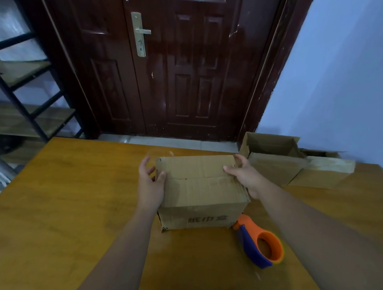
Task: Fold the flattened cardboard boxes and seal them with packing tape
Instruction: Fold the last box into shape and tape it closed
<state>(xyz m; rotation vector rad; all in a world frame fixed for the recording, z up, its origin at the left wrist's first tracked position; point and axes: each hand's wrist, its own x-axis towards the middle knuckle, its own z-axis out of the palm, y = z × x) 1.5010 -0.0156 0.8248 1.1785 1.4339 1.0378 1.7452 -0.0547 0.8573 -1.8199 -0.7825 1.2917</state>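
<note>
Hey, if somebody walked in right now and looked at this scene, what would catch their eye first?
Probably the cardboard box in the middle of the wooden table, flaps folded shut, with the left hand and right hand pressed to its two ends. Next, the orange and blue tape dispenser lying just in front of the box's right corner. Behind it all stands a dark red door.

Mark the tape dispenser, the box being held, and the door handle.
tape dispenser (260, 243): head view, orange body.
box (200, 188): head view, top flap.
door handle (142, 31): head view, lever.
</note>
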